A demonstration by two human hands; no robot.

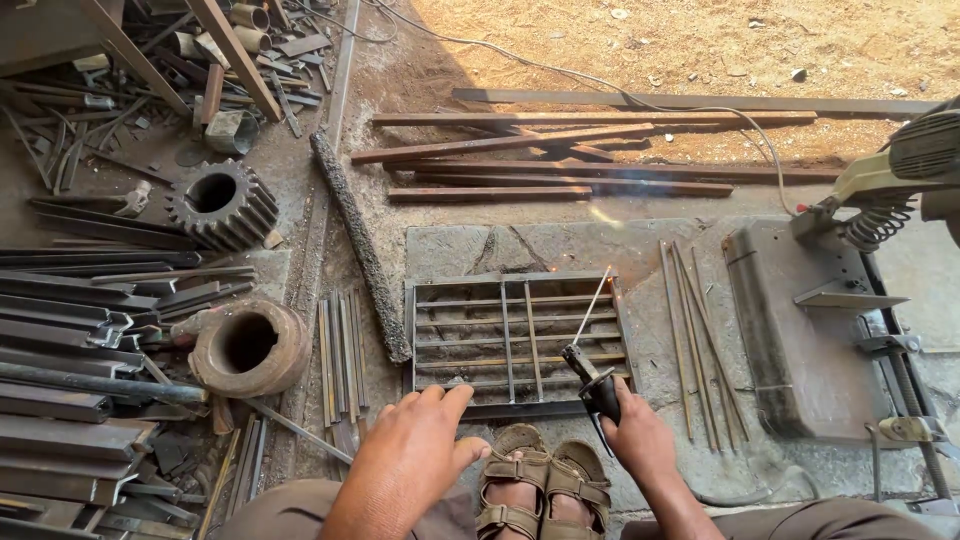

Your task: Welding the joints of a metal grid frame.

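A rectangular metal grille frame (517, 340) with thin bars lies flat on the concrete floor in front of me. My left hand (415, 450) rests open on the grille's near left edge, fingers spread. My right hand (635, 435) grips a black welding electrode holder (592, 385). The thin welding rod (593, 305) in it points up and away, with its tip at the grille's far right corner, where small sparks show. My sandalled feet (545, 475) sit just below the grille.
Loose welding rods (700, 340) lie right of the grille, beside a chop saw (850, 290). Long steel bars (560, 160) lie beyond. Left are a gear (222, 203), a rusty pipe ring (250, 345), a rough rod (360, 245) and stacked scrap steel (70, 380).
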